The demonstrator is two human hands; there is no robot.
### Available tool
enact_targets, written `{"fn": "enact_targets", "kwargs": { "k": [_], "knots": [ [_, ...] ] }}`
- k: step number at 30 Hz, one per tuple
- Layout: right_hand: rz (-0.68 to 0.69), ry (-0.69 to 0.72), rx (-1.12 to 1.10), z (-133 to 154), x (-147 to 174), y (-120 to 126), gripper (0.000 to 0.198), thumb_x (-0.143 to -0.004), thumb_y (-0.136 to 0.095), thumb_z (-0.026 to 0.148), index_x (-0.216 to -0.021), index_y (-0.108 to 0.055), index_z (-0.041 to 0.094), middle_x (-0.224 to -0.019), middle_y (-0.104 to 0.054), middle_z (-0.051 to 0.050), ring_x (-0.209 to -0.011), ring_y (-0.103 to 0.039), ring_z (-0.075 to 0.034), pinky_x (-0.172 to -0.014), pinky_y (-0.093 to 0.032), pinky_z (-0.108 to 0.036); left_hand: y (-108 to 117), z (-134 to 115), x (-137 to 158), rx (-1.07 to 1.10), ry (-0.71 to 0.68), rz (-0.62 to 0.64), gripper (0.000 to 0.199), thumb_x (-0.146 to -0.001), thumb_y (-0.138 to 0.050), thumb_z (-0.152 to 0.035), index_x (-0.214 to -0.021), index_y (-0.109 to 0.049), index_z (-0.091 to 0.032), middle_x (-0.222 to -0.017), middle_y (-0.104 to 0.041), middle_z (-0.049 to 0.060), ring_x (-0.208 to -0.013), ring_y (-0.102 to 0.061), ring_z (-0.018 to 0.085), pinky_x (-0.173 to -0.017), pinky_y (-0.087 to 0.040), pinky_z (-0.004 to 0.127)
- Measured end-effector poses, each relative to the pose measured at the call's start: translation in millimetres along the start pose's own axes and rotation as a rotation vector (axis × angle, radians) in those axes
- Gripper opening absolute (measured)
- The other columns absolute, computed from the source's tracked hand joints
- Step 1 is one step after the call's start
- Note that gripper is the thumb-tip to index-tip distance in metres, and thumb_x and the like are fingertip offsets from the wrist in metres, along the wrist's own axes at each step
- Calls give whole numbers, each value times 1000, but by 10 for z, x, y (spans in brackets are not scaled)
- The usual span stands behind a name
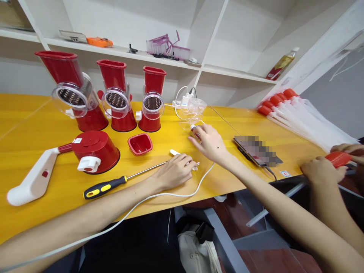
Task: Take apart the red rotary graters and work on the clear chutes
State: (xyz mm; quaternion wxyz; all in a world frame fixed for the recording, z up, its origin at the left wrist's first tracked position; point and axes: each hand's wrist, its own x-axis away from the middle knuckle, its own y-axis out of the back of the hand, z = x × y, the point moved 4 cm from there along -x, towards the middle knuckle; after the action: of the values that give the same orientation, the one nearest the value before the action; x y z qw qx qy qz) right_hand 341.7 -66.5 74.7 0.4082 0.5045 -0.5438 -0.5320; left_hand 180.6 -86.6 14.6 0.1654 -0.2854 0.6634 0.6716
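Note:
My left hand (176,171) rests low on the table with its fingers curled down. A small white piece (195,166) shows at its fingertips, but I cannot make out its shape. A white stick-like part (174,152) pokes out behind the knuckles. Beside the wrist lies a screwdriver (105,187) with a black and yellow handle, its shaft running towards this hand. My right hand (210,143) reaches further forward, thumb and fingers around a small grater drum (196,132), which is mostly hidden. Clear plastic parts (196,106) stand just behind it.
Three red drum graters (150,100) stand at the back left. In front are a red grater base (95,151) with a white crank handle (35,178) and a red cup (140,144). A phone (253,149) lies right. Another person's hands (324,170) hold a red part. A white cable (170,195) crosses my left arm.

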Motion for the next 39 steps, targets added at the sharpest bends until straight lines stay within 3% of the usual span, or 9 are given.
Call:
{"fn": "enact_targets", "kwargs": {
  "k": [4,6,13,22,27,30,33,36,39],
  "knots": [
    [246,171,-1,355,187,-111,47,-102,-34,47,-131,-54,16,-124,-54,-6,-90,-47,1,-78,-25,-13,78,-104,36,-22,-91,-98,21,-97,-47,-14,-96,-68,-15,-88,-71,7,-89,-67,21,-86,-54,34],
    [318,195,19,419,209,-175,44,-103,-32,41,-133,-51,16,-124,-54,-5,-82,-45,3,-72,-18,-14,103,-134,52,-34,-115,-141,21,-97,-47,-16,-90,-67,-16,-80,-68,5,-81,-66,20,-80,-54,32],
    [289,132,115,313,52,-323,47,-102,-30,49,-133,-43,15,-128,-52,-10,-112,-59,-13,-89,-40,-17,142,-149,56,-59,-146,-229,22,-96,-45,-12,-93,-66,-16,-79,-68,4,-78,-65,17,-75,-52,28],
    [206,60,183,263,115,-322,50,-101,-21,51,-133,-40,18,-126,-53,-12,-114,-61,-18,-96,-50,-27,238,-139,27,-130,-121,-273,20,-94,-47,-10,-89,-65,-17,-77,-67,2,-75,-63,17,-68,-48,29],
    [178,19,210,289,83,-240,54,-101,-14,48,-138,-37,17,-127,-50,-16,-112,-62,-19,-97,-52,-29,510,-114,36,-205,6,-255,17,-96,-47,-12,-95,-64,-17,-80,-66,4,-78,-63,20,-70,-50,31],
    [181,5,223,340,-10,-189,51,-101,-15,41,-139,-36,15,-129,-47,-18,-116,-61,-21,-100,-53,-33,780,33,117,-281,174,-183,22,-94,-56,-19,-112,-62,-9,-101,-69,14,-93,-65,28,-79,-54,40],
    [189,-2,230,383,-76,-155,52,-100,-13,36,-139,-38,12,-137,-40,-21,-118,-60,-22,-100,-53,-36,1004,337,259,-436,471,85,56,-90,-69,-34,-134,-54,-3,-134,-60,27,-123,-59,41,-100,-51,51],
    [190,14,231,401,-76,-161,54,-100,-11,35,-139,-39,11,-140,-36,-21,-120,-58,-22,-101,-53,-37,1147,587,404,-491,657,371,68,-90,-71,-39,-140,-50,1,-137,-58,30,-125,-59,45,-103,-51,53],
    [184,50,233,394,-49,-217,54,-99,-8,31,-138,-39,11,-137,-37,-20,-125,-55,-20,-104,-53,-35,1211,670,440,-497,702,500,55,-93,-66,-32,-137,-52,-1,-127,-64,26,-117,-65,42,-94,-56,49]
  ]
}}
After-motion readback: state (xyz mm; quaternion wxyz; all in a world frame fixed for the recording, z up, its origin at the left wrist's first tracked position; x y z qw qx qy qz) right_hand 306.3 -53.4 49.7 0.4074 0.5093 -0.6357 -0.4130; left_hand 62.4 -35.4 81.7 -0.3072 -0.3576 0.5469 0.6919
